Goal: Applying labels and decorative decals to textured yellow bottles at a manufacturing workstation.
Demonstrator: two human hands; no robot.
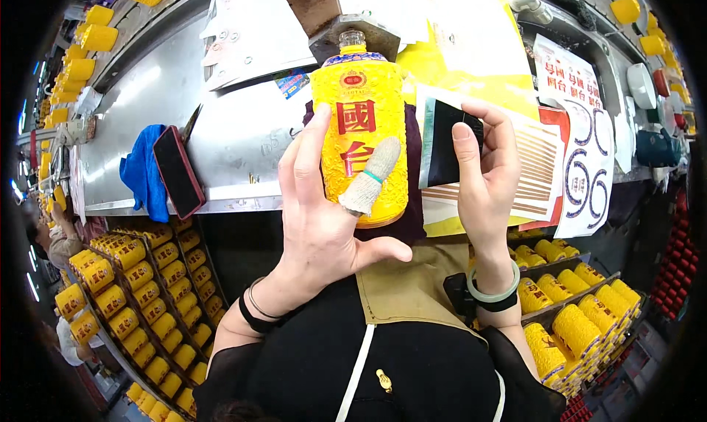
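A yellow embossed bottle with red characters, a blue-patterned shoulder and a bare clear neck lies in front of me on a dark cloth. My left hand is over its lower left side, fingers stretched and thumb spread. One of its fingers wears a cloth finger cover with a green band and lies across the bottle's front. To the right of the bottle, my right hand pinches a flat black scraper with a pale greenish edge between thumb and fingers. The scraper is apart from the bottle.
A metal block stands behind the bottle's neck. Sheets of brown strips and blue curved decals lie at right. A phone and blue cloth sit at the left edge. Racks of yellow bottles flank me below.
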